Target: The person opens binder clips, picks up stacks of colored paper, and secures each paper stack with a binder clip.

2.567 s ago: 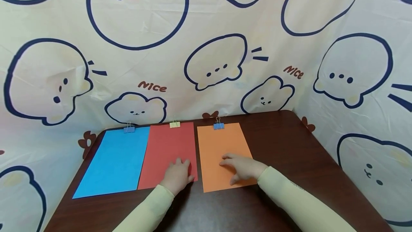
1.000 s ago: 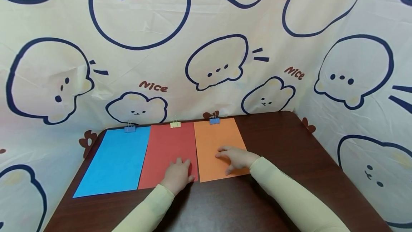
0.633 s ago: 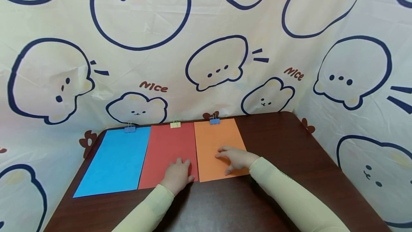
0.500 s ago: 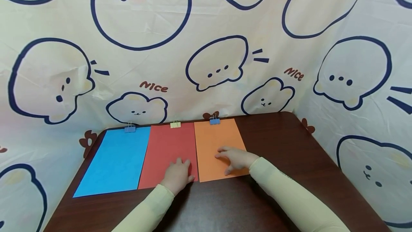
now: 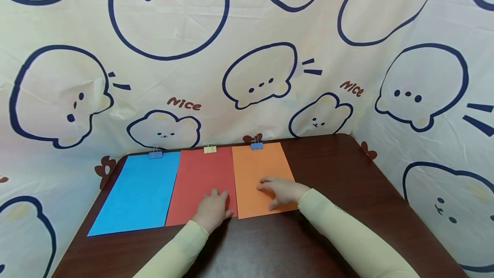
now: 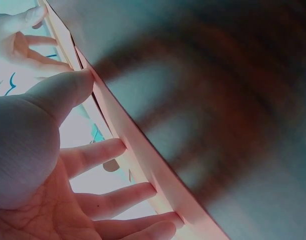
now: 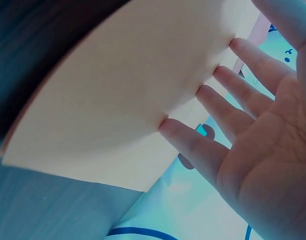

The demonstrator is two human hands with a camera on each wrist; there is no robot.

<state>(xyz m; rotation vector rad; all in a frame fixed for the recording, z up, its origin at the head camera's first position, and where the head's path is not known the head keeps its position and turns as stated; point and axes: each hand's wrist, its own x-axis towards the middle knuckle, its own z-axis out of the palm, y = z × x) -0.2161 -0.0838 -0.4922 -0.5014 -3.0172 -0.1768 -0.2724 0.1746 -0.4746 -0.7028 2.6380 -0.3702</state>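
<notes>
Three coloured paper sheets lie side by side on the table: blue (image 5: 137, 194), red (image 5: 204, 168) and orange (image 5: 256, 164). At its far edge each carries a binder clip, one blue (image 5: 155, 155), one pale yellow (image 5: 210, 149) and one blue again. My left hand (image 5: 212, 211) rests its fingertips on the red sheet's near right part, fingers spread. On the orange sheet my right hand (image 5: 283, 190) presses with straight fingertips, as the right wrist view shows. The orange sheet's left edge runs right along the red one, its near edge about level with it.
The dark brown table (image 5: 339, 170) extends to the right of the sheets and in front of them. A white curtain (image 5: 200, 76) printed with bear outlines hangs behind the table and down both sides.
Since the earliest frame the orange sheet, with its clip and my right hand, has slid left and away from me, closing the gap to the red sheet. My left hand has stayed put.
</notes>
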